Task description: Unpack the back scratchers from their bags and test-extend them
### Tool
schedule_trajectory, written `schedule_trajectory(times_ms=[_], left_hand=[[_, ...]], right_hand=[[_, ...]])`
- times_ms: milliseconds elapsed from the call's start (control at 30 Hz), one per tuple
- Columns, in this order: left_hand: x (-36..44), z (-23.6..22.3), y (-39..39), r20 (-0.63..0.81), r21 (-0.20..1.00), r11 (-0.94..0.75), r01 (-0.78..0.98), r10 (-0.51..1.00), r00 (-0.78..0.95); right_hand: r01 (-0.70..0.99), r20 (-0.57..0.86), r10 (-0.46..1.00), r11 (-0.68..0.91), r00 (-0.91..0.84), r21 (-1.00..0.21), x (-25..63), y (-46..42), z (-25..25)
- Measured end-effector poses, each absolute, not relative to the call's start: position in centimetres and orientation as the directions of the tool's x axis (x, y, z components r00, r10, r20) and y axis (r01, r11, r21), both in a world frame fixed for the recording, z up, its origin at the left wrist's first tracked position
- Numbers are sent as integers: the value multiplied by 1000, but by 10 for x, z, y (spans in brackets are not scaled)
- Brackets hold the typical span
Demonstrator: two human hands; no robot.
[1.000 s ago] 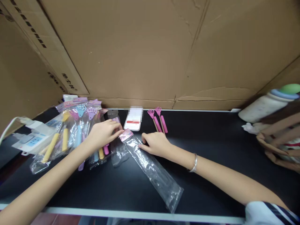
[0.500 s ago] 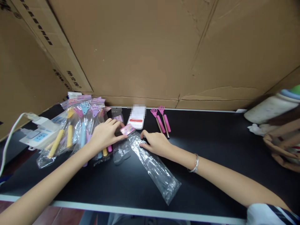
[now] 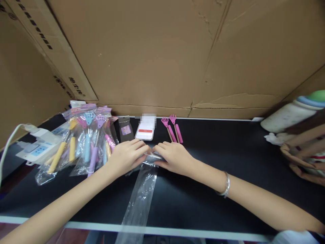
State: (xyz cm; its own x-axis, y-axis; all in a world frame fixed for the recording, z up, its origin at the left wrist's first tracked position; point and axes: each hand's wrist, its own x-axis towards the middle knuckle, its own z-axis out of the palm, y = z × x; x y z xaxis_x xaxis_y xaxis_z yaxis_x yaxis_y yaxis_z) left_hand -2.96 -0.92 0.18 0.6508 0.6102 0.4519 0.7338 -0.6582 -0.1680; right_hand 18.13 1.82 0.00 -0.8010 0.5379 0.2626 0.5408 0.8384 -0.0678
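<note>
Fingers (image 3: 144, 149) bent inward on both sides: the left hand (image 3: 128, 154) and the right hand (image 3: 175, 156) meet, tips nearly together, each drawn in with only a sliver of gap, and pinched there is the top end of one clear bag (image 3: 139, 196). That's the single bag in hold, its upper part mostly covered by knuckles. Its long axis runs from the hands back toward the person, slanting a little left, the far end dropping past the front edge of the table (image 3: 203, 193) and out of view. Just beyond the hands, one phone (image 3: 144, 134), one labelled packet (image 3: 126, 130) to its left, and two pink scratchers (image 3: 179, 134) to its right, heads away from the person. Over on the left, wrapped scratchers (image 3: 87, 145) overlap; at least four heads show, yellow, pink, blue and purple, but the full count can't be told. One bottle (image 3: 286, 113) leans far right.
</note>
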Motion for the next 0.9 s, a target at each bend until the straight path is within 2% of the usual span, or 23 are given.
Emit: schedule_trajectory(times_ms=[100,233,300,433,633,900], left_hand=[[-19,1,-3,459,-106,-686,720,608,647],[-8,-3,7,352,136,-647,750,740,574],[-4,-6,11,290,202,-629,750,770,568],[5,-9,18,257,180,-598,781,795,549],[14,-8,16,261,116,-576,809,804,535],[7,-12,14,175,128,-463,877,881,440]], right_hand=[[588,284,577,807,-766,-55,186,16,0],[630,341,619,771,-708,-93,197,22,0],[637,347,626,765,-698,-99,202,25,-1],[674,366,641,737,-675,-49,207,28,-3],[723,477,597,679,-645,128,208,28,-5],[702,634,476,696,-610,153,212,29,-7]])
